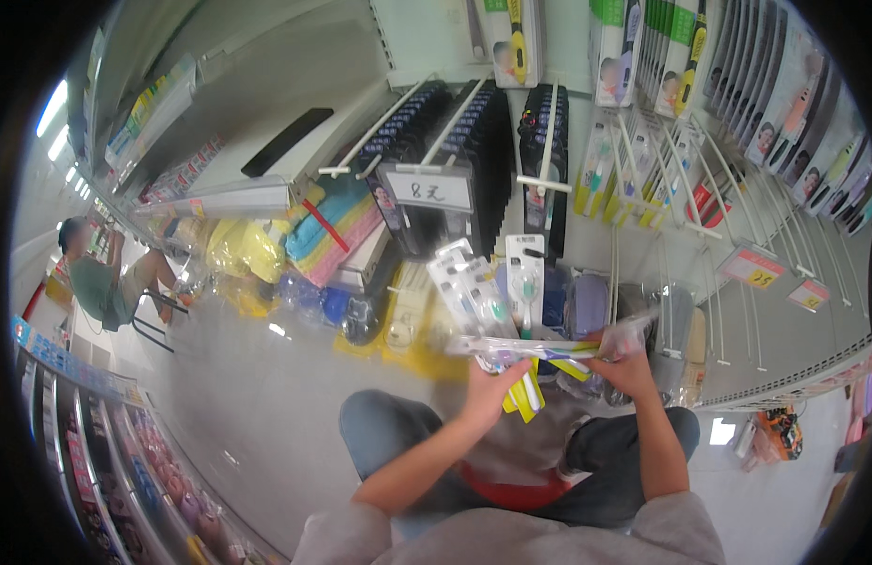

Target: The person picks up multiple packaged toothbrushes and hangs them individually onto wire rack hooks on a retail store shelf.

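My left hand (487, 390) grips several carded toothbrushes in blister packs (487, 300), fanned upward, with yellow-green lower ends below the fingers. Another blister pack with a green-headed toothbrush (526, 286) stands upright just beside them. Across these lies a toothbrush pack (524, 347) seen nearly edge-on and held level. Its right end is in my right hand (625, 366), where crumpled clear plastic (628, 337) also shows. Motion blur hides the fine detail of the packs.
Ahead, display hooks (549, 152) hold black carded goods and toothbrush packs (595, 169). Bagged slippers (408, 311) and folded towels (333, 229) sit low on the left. A red stool (514, 487) is beneath me. Another person (100, 282) sits far left, near a product shelf (153, 459).
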`<state>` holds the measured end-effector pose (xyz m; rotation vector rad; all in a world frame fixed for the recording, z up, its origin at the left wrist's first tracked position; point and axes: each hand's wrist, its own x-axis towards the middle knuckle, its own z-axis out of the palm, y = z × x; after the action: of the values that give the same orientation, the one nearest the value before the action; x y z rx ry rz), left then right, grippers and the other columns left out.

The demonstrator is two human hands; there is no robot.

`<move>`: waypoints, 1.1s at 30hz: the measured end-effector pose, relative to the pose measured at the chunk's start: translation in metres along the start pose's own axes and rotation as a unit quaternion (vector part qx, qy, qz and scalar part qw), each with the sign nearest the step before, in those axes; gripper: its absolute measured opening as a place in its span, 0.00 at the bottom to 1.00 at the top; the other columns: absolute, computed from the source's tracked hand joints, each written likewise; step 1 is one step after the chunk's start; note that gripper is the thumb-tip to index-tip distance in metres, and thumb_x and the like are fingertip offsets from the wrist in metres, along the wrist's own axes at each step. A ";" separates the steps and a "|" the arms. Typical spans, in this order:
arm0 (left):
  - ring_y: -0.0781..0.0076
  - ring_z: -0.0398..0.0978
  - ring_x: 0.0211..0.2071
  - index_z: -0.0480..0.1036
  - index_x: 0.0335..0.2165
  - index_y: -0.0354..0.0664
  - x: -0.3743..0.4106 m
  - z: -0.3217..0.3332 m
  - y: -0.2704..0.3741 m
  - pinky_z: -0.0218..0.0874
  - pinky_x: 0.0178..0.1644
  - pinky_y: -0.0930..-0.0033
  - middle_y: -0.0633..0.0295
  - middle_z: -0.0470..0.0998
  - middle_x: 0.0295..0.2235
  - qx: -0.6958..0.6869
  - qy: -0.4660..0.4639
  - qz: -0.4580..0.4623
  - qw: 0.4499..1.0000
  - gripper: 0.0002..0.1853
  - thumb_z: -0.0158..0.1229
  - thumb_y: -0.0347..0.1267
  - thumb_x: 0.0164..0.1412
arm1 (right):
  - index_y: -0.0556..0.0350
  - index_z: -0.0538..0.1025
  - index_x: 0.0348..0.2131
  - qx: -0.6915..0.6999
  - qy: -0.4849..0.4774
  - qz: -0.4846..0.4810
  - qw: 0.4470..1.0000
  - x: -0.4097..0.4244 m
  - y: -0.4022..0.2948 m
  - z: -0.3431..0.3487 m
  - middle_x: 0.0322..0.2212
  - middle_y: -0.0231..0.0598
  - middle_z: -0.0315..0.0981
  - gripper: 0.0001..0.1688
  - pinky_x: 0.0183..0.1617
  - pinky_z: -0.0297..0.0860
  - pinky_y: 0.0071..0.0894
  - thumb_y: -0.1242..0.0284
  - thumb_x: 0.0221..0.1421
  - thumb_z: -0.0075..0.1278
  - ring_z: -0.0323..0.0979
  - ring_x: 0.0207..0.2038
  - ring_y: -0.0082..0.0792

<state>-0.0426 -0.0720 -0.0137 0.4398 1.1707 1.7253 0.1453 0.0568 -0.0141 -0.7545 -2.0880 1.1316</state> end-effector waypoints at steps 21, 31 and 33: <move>0.71 0.70 0.37 0.63 0.42 0.35 0.001 -0.022 0.004 0.63 0.40 0.71 0.60 0.71 0.37 -0.077 -0.035 -0.039 0.996 0.22 0.56 0.18 0.45 | 0.61 0.76 0.26 -0.070 0.006 -0.183 0.981 0.002 -0.025 0.037 0.31 0.42 0.70 0.19 0.36 0.64 0.33 0.71 0.28 0.64 0.67 0.33 0.39; 0.67 0.66 0.44 0.56 0.48 0.37 0.007 -0.026 -0.009 0.59 0.48 0.67 0.58 0.66 0.43 -0.067 -0.037 -0.066 0.995 0.27 0.54 0.22 0.49 | 0.63 0.74 0.31 -0.120 -0.070 -0.141 0.980 0.001 -0.042 0.025 0.34 0.44 0.70 0.23 0.37 0.67 0.32 0.65 0.36 0.61 0.71 0.33 0.40; 0.67 0.65 0.45 0.55 0.49 0.37 0.009 -0.027 -0.011 0.59 0.49 0.66 0.58 0.65 0.44 -0.093 -0.048 -0.077 0.991 0.28 0.54 0.22 0.49 | 0.62 0.72 0.35 -0.112 -0.061 -0.126 0.984 -0.001 -0.038 0.025 0.35 0.44 0.69 0.24 0.38 0.67 0.32 0.66 0.38 0.60 0.71 0.33 0.41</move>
<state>-0.0605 -0.0772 -0.0380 0.3066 0.9399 1.6423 0.1199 0.0257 0.0082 -0.5127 -2.3650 0.8330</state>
